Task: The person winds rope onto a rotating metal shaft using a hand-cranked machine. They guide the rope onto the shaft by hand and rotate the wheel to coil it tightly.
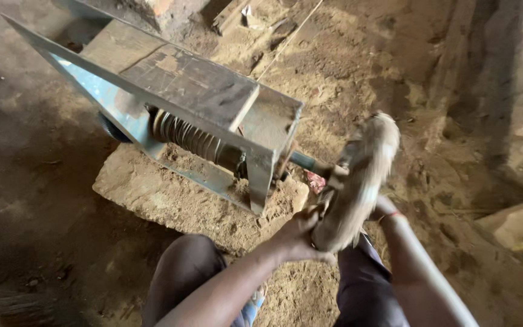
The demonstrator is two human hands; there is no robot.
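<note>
Your right hand (pixel 385 209) mostly hidden behind the motion-blurred wheel (pixel 358 181), its fingers unseen, your left hand (pixel 298 237) partly covered by the rim, metal chute (pixel 171 85) cut off at top left

Blurred, dust-coated wheel (pixel 358 181), pale brown, tilted on edge, mounted on a short metal shaft (pixel 304 161) at the near right end of a grey metal frame (pixel 152 91). Coiled spring (pixel 186 136) visible under the frame's flat top. Frame resting on a flat stone slab (pixel 152 194), close to the slab's right edge, angled toward the far left.
</note>
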